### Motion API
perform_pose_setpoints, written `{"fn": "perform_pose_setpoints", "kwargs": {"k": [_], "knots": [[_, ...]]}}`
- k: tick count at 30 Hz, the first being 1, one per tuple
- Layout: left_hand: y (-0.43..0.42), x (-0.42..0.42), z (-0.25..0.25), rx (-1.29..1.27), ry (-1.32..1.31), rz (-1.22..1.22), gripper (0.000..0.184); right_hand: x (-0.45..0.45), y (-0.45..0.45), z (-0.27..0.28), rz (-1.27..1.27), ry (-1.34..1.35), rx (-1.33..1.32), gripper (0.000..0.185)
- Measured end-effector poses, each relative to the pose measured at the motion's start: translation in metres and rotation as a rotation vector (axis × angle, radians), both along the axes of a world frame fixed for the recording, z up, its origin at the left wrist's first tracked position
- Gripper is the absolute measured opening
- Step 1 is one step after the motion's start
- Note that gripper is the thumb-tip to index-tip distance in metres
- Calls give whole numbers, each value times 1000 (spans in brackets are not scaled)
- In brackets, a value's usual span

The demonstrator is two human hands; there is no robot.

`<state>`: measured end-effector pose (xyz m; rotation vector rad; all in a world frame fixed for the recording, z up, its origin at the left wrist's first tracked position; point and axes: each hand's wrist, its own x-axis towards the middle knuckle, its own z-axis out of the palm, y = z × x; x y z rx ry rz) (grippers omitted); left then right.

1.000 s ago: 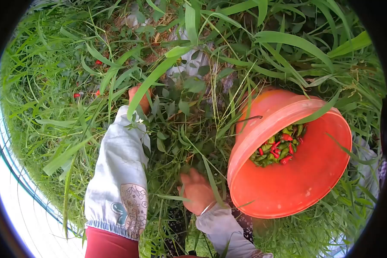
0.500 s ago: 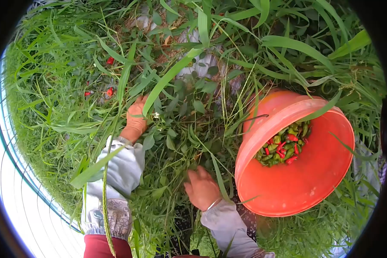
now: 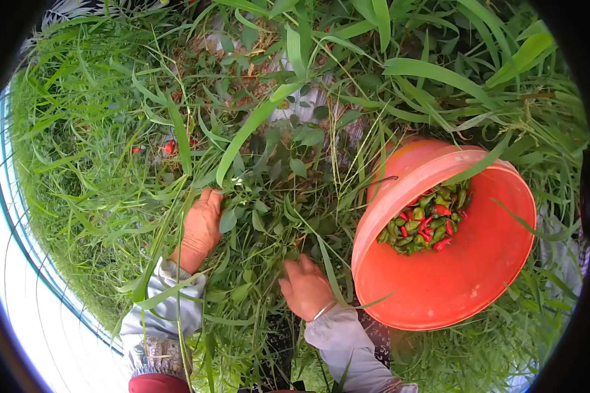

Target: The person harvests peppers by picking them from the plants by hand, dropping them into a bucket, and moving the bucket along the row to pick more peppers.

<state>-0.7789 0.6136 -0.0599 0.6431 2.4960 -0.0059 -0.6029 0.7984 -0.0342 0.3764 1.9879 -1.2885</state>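
Note:
My left hand [image 3: 202,226] is among the grass and pepper plant leaves left of centre, its back toward me. Its fingers look stretched forward and slightly apart, with the tips partly hidden by leaves near small white flowers [image 3: 238,182]. Lower and to the right, my right hand [image 3: 306,288] rests against the pepper plant [image 3: 259,219], thumb and fingers apart, some tips lost in the foliage. I see nothing held in either hand. Beside my right hand, an orange-red bucket [image 3: 465,281] lies tilted toward me, with green and red peppers [image 3: 432,223] inside.
Red peppers [image 3: 170,147] show low in the grass at the upper left. Long grass blades [image 3: 259,128] cross in front of the plants and the bucket rim. Pale plastic sheeting [image 3: 301,108] shows on the ground. A white curved area [image 3: 19,281] borders the left side.
My left hand has drawn back toward me and slightly left, shifting nearby grass stems. The right hand stays in place. The bucket appears slightly further left as the view shifts.

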Motion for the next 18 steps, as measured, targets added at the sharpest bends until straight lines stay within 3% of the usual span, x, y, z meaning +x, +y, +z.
{"fn": "perform_pose_setpoints", "kwargs": {"k": [3,5,7,11,14,15,16,17,18], "knots": [[16,13,19,-17,-86,52,40,-3,1,0,-12,-8,-15,42],[14,15,19,41,-3,-13,39,-4,0,1,9,-28,-3,41],[20,17,24,203,-130,276,37,-4,0,2,3,-18,0,41],[44,35,35,304,-334,479,31,-5,-2,-1,14,-29,-5,40],[31,6,12,633,-393,1012,20,-4,-1,-1,3,-21,-14,41],[7,-7,-11,679,-387,1016,22,-5,0,1,1,-25,-17,41],[-6,-19,-28,527,-307,938,18,-6,2,3,-11,-24,-23,41],[-1,-28,-44,558,-125,715,19,-7,2,4,-23,-22,-28,41],[5,-39,-50,397,-68,491,21,-6,2,3,-27,-24,-25,41]]}}
